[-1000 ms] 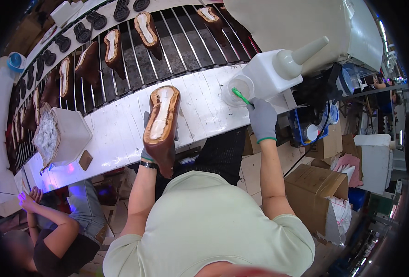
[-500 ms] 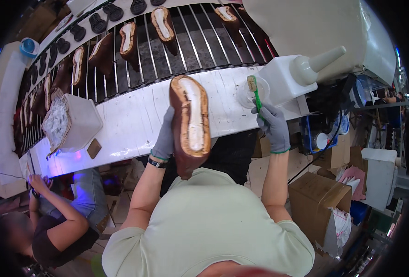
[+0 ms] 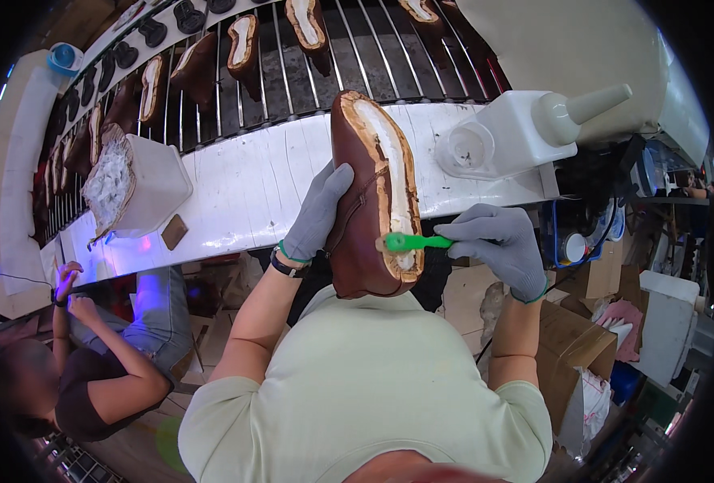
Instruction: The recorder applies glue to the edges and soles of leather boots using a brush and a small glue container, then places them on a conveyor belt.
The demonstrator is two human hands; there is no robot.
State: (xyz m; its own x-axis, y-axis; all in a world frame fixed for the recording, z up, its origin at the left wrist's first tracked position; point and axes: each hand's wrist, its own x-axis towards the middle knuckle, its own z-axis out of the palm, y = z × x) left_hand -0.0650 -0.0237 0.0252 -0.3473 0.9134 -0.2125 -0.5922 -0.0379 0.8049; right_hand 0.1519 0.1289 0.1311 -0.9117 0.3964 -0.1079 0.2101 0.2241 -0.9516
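A brown shoe upper (image 3: pixel 359 217) hangs in front of me, its sole side turned up and showing a white middle with a tan rim. My gloved left hand (image 3: pixel 317 213) is closed on its left side, thumb against the leather. In my gloved right hand (image 3: pixel 498 245) is a green toothbrush-like brush (image 3: pixel 421 241), pinched by the handle. The brush head lies against the underside near the lower end, bristles facing down and hidden. Beyond the shoe, a small clear cup (image 3: pixel 466 147) rests on the white bench, beside a white plastic squeeze bottle (image 3: pixel 526 133) lying on its side.
A conveyor of metal rods (image 3: pixel 280 72) curves along the far side, carrying several similar shoe uppers. Dark soles (image 3: pixel 153 32) line the ledge behind it. A white container (image 3: pixel 157 179) sits on the bench at left. Another person (image 3: pixel 115 378) sits at lower left; cardboard boxes (image 3: pixel 562 338) stand at right.
The brush has come from above the clear cup, left and down onto the shoe's underside. My left hand has shifted right, tilting the shoe so more of its brown side shows.
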